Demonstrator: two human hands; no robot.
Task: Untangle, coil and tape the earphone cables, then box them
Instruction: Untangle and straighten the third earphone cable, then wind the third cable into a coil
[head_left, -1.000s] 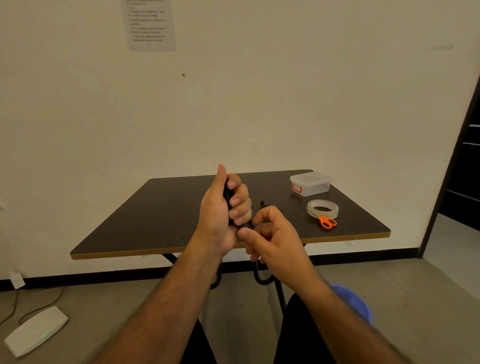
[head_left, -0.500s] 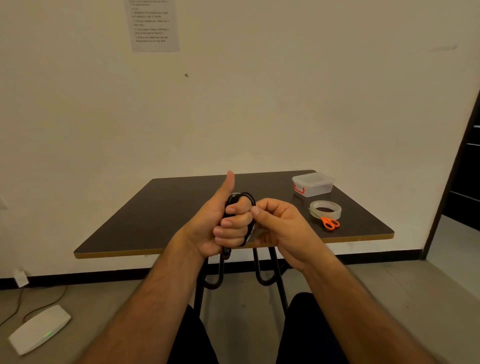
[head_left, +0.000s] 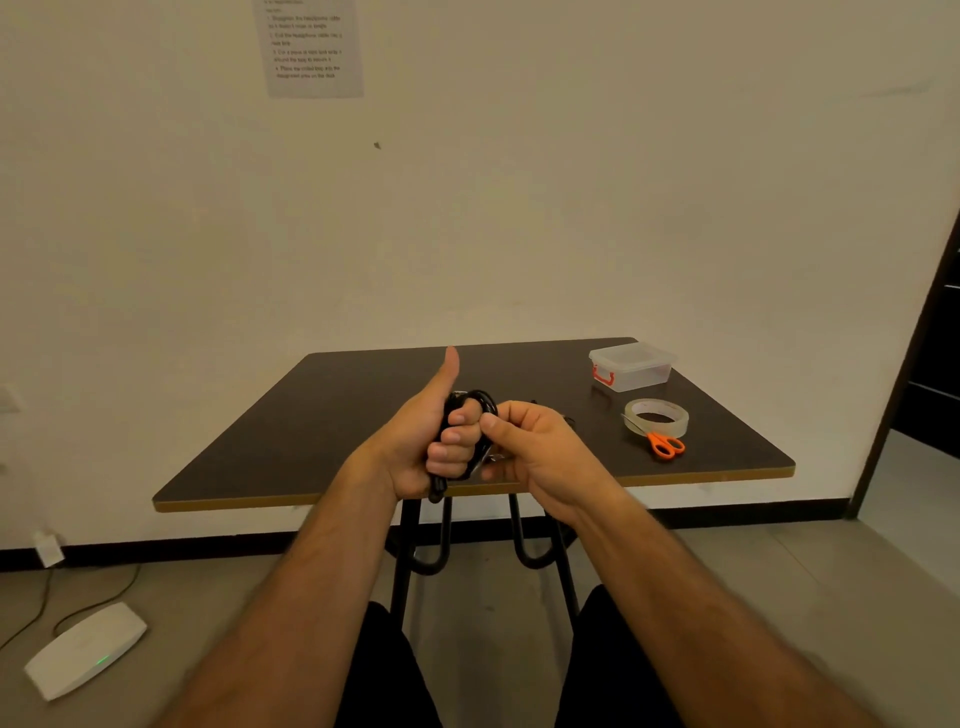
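Item 1. Left hand (head_left: 435, 441): fingers curled tight around a bundle of thin black earphone cable (head_left: 475, 402), thumb standing straight up toward 12 o'clock. Loops of the cable arch over the top of the curled fingers and a short end pokes out below the fist at 6 o'clock. The bundle is held in the air over the near edge of the table, not resting on it.

Item 2. Right hand (head_left: 540, 449): just beside the left at its 3 o'clock, fingers bent inward, thumb and forefinger pinching the cable at the coil's right side. What lies inside the palm cannot be told.

Item 3. Dark brown rectangular table with pale edge band (head_left: 311, 441): the work surface.

Item 4. Clear lidded plastic box with red latch (head_left: 632, 366): at 1 o'clock from the hands, near the far right corner, lid on.

Item 5. Roll of clear adhesive tape (head_left: 656, 417): at 3 o'clock from the hands, lying flat.

Item 6. Orange-handled scissors (head_left: 665, 445): touching the roll's near side.

Status, as judged: coiling appears nearly complete, the cable gathered into loops within the left fist. Taping not yet done, and no tape strip is visible on the coil. Boxing not yet done; the box would need its lid taken off first.
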